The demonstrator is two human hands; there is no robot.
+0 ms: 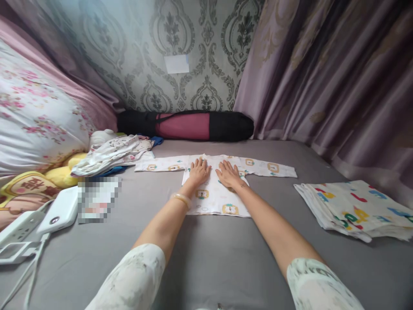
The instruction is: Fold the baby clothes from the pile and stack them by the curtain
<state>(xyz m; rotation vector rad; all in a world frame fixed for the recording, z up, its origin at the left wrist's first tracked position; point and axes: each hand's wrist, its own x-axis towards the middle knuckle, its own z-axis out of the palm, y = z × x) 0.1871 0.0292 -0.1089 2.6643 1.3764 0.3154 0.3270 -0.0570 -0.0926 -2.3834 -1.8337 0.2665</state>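
A small white long-sleeved shirt point(217, 199) with a yellow animal print lies flat on the grey sheet, its two sleeves stretched out to the sides. My left hand point(199, 172) presses flat on the upper left of its chest, fingers apart. On the upper right of the chest rests my right hand point(228, 174), palm down with the fingers a little spread. Neither hand grips the cloth. Part of the shirt's front and neckline is hidden under my hands.
At the right lies a folded white cloth point(358, 206) with a colourful print. Rumpled clothes point(112, 153), a power bank point(60, 211) and a power strip point(21, 228) with cables are on the left. A black and red long bag point(183, 126) lies along the wall.
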